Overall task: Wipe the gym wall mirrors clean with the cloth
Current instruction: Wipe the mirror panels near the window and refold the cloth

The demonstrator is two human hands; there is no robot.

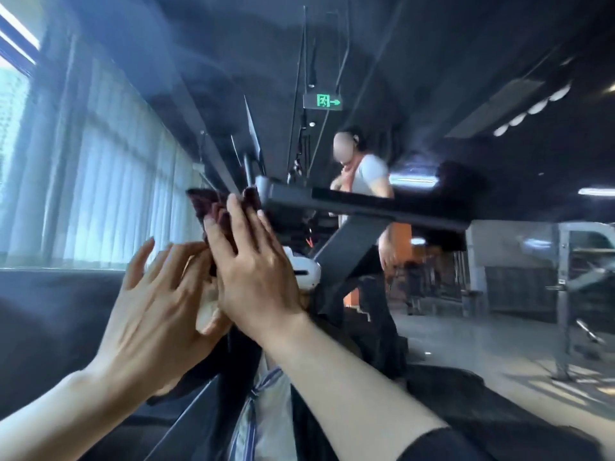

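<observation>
The wall mirror fills the view ahead and reflects the gym room. A dark maroon cloth lies flat against the glass at centre. My right hand presses on the cloth with spread fingers, the arm reaching in from the lower right. My left hand is just left of it, fingers apart, its fingertips touching the cloth's lower left edge. Most of the cloth is hidden under my right hand. A pale patch shows between the two hands; I cannot tell what it is.
In the reflection, a dark treadmill frame stands behind my hands, with a person in a pale shirt on it. Curtained windows run along the left. A green exit sign hangs above. Gym racks stand right.
</observation>
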